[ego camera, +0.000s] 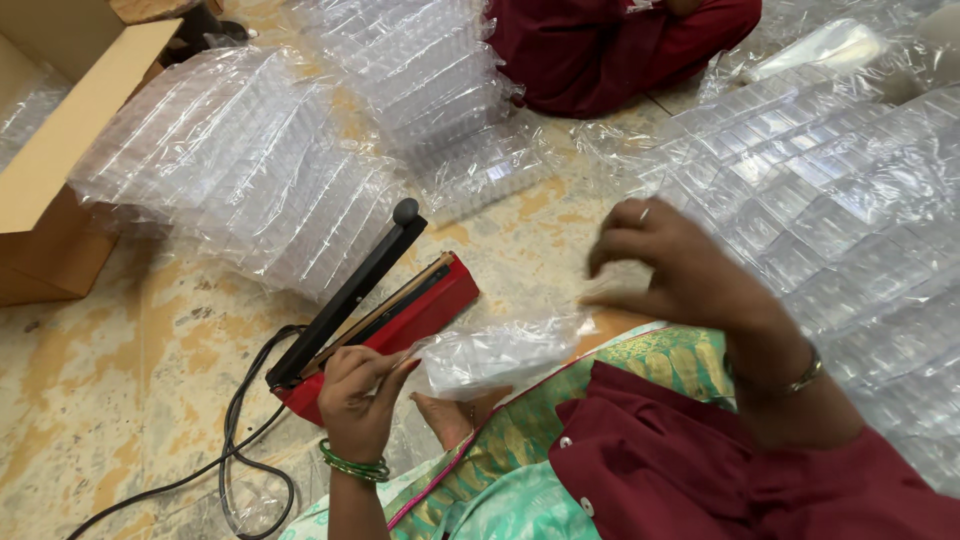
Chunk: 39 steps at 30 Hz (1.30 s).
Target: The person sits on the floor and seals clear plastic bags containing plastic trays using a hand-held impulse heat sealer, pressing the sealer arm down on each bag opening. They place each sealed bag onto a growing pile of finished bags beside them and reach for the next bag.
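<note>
Starting over on the far left, well away from the red sealer, there's an open cardboard box (50, 170) sitting on the mottled yellow-and-grey floor (120, 400). Between the box and the sealer lies a big heap of clear plastic packs (240, 165), and a second heap (430, 80) sits above the sealer, toward the top of the shot. A black power cord (240, 420) snakes off the sealer's lower-left end and loops across the floor.

The sealer (400, 310) itself is a red heat sealer with its black arm lifted, round knob at the upper tip. The left hand (360, 395) sits right at the sealer's near end, fingers curled shut and pinching the edge of a clear plastic bag (500, 355). That bag stretches from the sealer's right side across toward the lap, just beside the red base.

To the right of the sealer and a bit higher, the right hand (680, 270) is raised above the bag's far end. It's blurry, fingers bent and drawn together on a thin bit of plastic, though I honestly can't tell how firm that grip is.

Far right of the sealer there's another wide spread of clear packs (840, 200). Up top, behind the sealer, another person in dark red clothing (610, 40) sits on the floor.
</note>
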Each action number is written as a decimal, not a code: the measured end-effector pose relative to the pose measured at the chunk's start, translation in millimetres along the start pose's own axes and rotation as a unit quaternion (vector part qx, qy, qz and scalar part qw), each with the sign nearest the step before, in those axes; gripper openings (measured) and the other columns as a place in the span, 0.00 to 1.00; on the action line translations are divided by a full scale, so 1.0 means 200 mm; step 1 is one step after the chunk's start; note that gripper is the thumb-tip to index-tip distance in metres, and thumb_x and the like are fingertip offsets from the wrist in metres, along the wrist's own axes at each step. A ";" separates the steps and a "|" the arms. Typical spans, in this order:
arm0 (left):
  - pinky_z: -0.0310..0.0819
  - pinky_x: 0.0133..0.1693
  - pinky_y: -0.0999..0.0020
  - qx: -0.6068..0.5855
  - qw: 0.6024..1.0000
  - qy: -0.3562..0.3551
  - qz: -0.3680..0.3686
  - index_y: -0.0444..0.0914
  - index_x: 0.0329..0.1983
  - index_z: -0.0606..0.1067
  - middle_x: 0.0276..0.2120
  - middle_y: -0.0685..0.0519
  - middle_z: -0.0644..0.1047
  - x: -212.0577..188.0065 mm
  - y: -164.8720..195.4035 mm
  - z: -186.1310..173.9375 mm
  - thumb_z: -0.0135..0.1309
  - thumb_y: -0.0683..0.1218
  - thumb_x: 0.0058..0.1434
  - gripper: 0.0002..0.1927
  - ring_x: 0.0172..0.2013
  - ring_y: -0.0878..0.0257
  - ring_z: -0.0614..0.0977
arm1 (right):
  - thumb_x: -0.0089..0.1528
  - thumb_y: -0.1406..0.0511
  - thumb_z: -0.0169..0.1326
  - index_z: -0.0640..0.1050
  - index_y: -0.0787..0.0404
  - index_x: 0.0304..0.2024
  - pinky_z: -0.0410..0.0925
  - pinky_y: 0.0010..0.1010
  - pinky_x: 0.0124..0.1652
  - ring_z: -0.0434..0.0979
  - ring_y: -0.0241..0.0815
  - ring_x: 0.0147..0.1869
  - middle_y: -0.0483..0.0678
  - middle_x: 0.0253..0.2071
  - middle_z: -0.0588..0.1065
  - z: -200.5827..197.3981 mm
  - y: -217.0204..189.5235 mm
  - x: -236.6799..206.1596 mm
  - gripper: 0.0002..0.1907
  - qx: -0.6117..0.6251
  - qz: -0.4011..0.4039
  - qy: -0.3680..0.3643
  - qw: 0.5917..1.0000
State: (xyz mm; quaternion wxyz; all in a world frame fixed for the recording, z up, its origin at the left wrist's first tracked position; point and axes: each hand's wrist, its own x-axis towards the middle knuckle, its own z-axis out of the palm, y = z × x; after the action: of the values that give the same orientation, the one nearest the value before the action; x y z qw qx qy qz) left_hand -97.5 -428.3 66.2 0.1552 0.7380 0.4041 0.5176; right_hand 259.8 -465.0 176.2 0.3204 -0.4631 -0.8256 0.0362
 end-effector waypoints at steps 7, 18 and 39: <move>0.68 0.42 0.66 0.034 0.998 -0.017 0.052 0.39 0.41 0.84 0.27 0.56 0.75 -0.02 0.03 -0.02 0.65 0.39 0.53 0.11 0.36 0.62 0.75 | 0.48 0.55 0.64 0.79 0.56 0.34 0.64 0.42 0.52 0.74 0.56 0.52 0.53 0.47 0.76 0.34 -0.10 -0.09 0.17 0.012 -0.153 -0.029 0.988; 0.68 0.55 0.65 -0.111 0.991 -0.074 -0.017 0.29 0.49 0.76 0.48 0.46 0.76 -0.08 -0.11 0.13 0.71 0.44 0.39 0.32 0.52 0.57 0.76 | 0.54 0.58 0.69 0.76 0.57 0.24 0.67 0.36 0.39 0.76 0.47 0.37 0.44 0.32 0.77 0.31 0.05 -0.20 0.15 -0.062 -0.025 0.076 0.995; 0.74 0.51 0.69 -0.175 0.982 0.013 0.068 0.34 0.44 0.82 0.42 0.48 0.82 0.24 0.18 0.36 0.64 0.38 0.65 0.06 0.47 0.62 0.80 | 0.49 0.57 0.72 0.73 0.62 0.63 0.65 0.42 0.64 0.73 0.49 0.66 0.52 0.61 0.75 1.44 0.64 -0.44 0.42 0.395 0.283 -0.063 0.872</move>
State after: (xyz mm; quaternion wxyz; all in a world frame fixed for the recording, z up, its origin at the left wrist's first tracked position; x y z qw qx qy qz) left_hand -12.0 -401.5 90.2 0.2414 0.7183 0.2583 0.5991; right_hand 225.2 -393.6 -142.0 0.4002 -0.5085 -0.5945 0.4774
